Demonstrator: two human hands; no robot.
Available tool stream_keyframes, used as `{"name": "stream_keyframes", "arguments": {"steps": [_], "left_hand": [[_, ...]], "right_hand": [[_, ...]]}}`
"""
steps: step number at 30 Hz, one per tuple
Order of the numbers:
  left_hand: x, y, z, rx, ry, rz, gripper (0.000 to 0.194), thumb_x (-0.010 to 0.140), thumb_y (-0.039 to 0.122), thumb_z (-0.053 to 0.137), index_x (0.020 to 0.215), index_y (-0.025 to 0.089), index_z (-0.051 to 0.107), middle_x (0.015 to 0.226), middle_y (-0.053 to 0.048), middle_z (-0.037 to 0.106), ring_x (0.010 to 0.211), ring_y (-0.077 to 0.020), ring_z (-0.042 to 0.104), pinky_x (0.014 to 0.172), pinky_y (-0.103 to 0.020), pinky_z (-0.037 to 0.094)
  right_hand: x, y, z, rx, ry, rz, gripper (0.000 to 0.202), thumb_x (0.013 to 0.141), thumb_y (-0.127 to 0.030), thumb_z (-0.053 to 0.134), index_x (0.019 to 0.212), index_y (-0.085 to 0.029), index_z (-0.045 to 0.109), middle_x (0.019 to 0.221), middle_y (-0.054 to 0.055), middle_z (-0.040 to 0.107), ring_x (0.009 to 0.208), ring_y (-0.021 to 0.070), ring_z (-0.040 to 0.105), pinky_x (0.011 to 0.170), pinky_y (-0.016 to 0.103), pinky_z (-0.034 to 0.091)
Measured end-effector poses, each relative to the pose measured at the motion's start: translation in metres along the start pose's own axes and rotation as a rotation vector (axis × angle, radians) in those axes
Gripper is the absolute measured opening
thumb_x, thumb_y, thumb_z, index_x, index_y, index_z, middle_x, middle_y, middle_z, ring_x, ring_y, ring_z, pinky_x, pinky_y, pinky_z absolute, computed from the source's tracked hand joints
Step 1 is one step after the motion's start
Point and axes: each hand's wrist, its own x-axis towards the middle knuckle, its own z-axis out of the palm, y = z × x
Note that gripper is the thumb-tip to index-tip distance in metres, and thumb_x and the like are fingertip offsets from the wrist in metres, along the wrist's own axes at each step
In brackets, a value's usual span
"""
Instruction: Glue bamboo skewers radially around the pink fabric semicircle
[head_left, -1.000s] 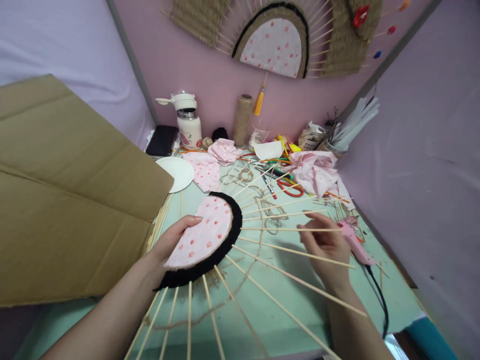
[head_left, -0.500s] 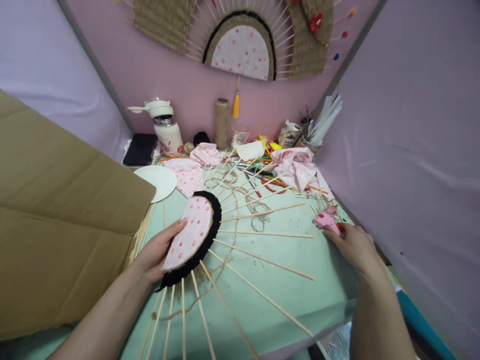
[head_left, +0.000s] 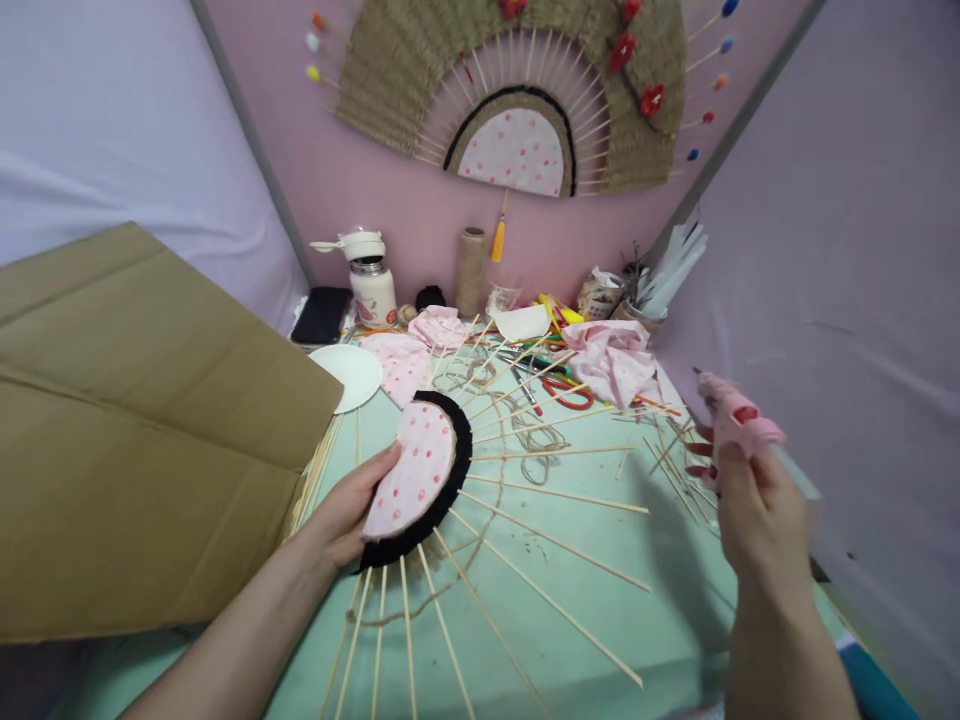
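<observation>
My left hand grips the left edge of a half-round fan piece, pink dotted cloth with a black rim, and tilts it up off the green table. Thin wooden sticks fan out from under it across the table, with loose twine among them. My right hand is raised at the right and holds a pink glue gun with its nozzle pointing up and away. The gun's cord is hidden behind my arm.
A big sheet of brown cardboard covers the left side. At the back stand a white flask, a twine spool, a white paper plate, pink cloth, red scissors and a phone. A finished woven fan hangs on the pink wall.
My right hand left the sticks, reached to the table's right edge, took the pink glue gun and lifted it. My left hand tilted the fan piece more upright.
</observation>
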Motion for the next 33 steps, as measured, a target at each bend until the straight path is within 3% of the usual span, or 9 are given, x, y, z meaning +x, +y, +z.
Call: {"name": "stream_keyframes", "arguments": {"steps": [4, 11, 20, 25, 33], "left_hand": [[0.002, -0.002, -0.002, 0.034, -0.032, 0.031, 0.030, 0.097, 0.015, 0.044, 0.119, 0.001, 0.059, 0.082, -0.015, 0.077, 0.058, -0.0167, 0.072, 0.058, -0.024, 0.060], [0.001, -0.006, -0.003, 0.052, -0.100, 0.067, 0.025, 0.096, 0.014, 0.046, 0.089, 0.004, 0.068, 0.074, -0.012, 0.075, 0.058, -0.0156, 0.071, 0.054, -0.022, 0.058], [0.003, -0.010, -0.004, 0.084, -0.105, 0.032, 0.027, 0.096, 0.018, 0.048, 0.086, 0.005, 0.069, 0.074, -0.011, 0.075, 0.056, -0.0146, 0.069, 0.052, -0.022, 0.056], [0.003, -0.013, -0.003, 0.084, -0.102, 0.002, 0.028, 0.096, 0.019, 0.047, 0.083, 0.005, 0.068, 0.070, -0.010, 0.073, 0.052, -0.0139, 0.068, 0.049, -0.021, 0.055], [0.001, -0.014, -0.001, 0.091, -0.093, -0.036, 0.031, 0.098, 0.024, 0.043, 0.083, 0.008, 0.066, 0.062, -0.008, 0.071, 0.046, -0.0142, 0.065, 0.045, -0.022, 0.054]], "right_hand": [[-0.019, -0.030, 0.029, 0.492, -0.156, 0.125, 0.035, 0.083, -0.050, 0.060, 0.097, -0.019, 0.064, 0.098, 0.005, 0.066, 0.063, 0.0119, 0.057, 0.054, 0.025, 0.044], [-0.039, -0.057, 0.064, 0.764, -0.479, 0.173, 0.041, 0.084, -0.057, 0.057, 0.092, -0.018, 0.064, 0.066, 0.000, 0.057, 0.049, 0.0098, 0.046, 0.044, 0.023, 0.038], [-0.056, -0.057, 0.086, 0.739, -0.714, 0.107, 0.044, 0.090, -0.058, 0.050, 0.096, -0.017, 0.066, 0.076, 0.005, 0.062, 0.054, 0.0119, 0.052, 0.049, 0.025, 0.042], [-0.061, -0.046, 0.091, 0.707, -0.709, 0.035, 0.044, 0.090, -0.058, 0.051, 0.101, -0.017, 0.067, 0.085, 0.008, 0.066, 0.058, 0.0132, 0.055, 0.050, 0.026, 0.044], [-0.068, -0.050, 0.090, 0.547, -0.677, -0.072, 0.045, 0.091, -0.057, 0.048, 0.091, -0.016, 0.067, 0.069, 0.004, 0.061, 0.052, 0.0129, 0.053, 0.050, 0.027, 0.044]]}}
